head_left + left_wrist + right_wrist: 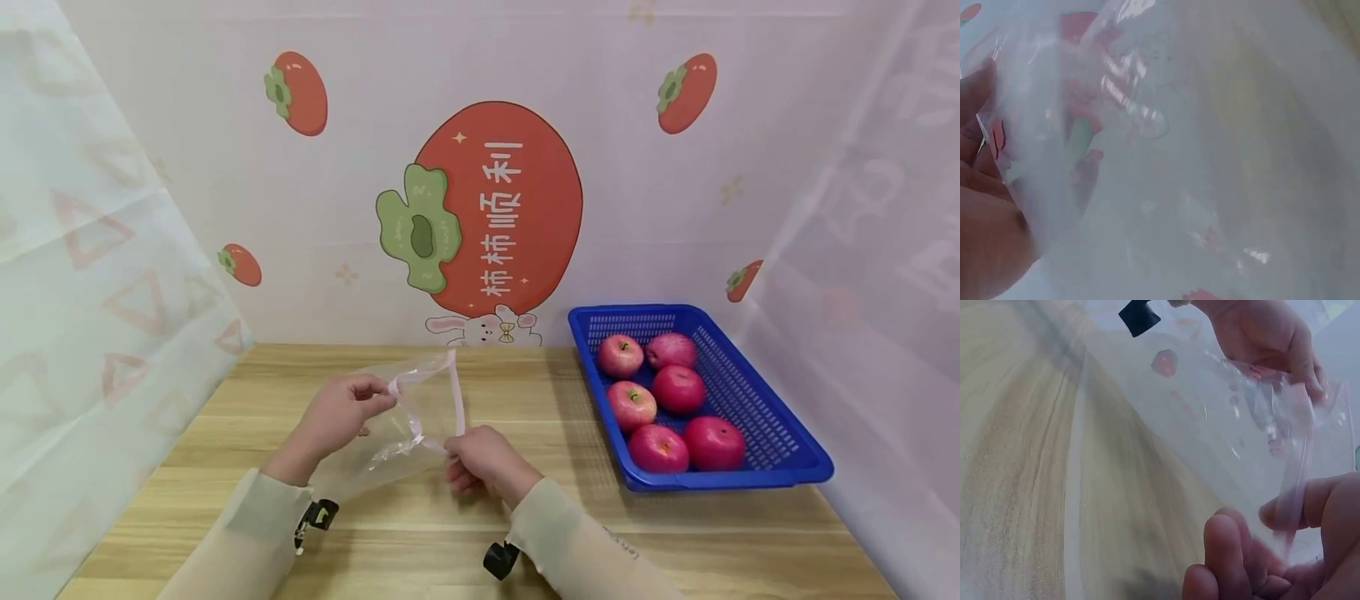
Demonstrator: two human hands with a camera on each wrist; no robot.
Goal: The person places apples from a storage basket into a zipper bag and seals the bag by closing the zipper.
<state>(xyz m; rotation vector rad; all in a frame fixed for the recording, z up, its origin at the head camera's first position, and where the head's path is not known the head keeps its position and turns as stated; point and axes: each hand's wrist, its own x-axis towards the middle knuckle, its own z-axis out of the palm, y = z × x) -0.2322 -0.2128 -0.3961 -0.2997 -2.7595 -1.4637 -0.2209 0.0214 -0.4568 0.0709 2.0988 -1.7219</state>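
Observation:
A clear plastic bag (pixel 375 454) with a pale pink zip strip along its mouth is held up over the wooden table, its mouth spread apart. My left hand (pixel 339 417) pinches one side of the mouth between thumb and fingers. At the near right corner of the mouth, my right hand (pixel 486 460) grips the strip, thumb against curled fingers. The right wrist view shows both hands on the bag (pixel 1210 431), with small red prints on or seen through the film. Film fills most of the left wrist view, with the left hand (pixel 988 200) at its edge.
To the right stands a blue plastic basket (pixel 787 454) holding several red apples (pixel 678 389). The wooden table (pixel 247 392) is bounded by a printed cloth backdrop (pixel 345 167) behind and cloth sides. Each wrist carries a small black camera (pixel 500 560).

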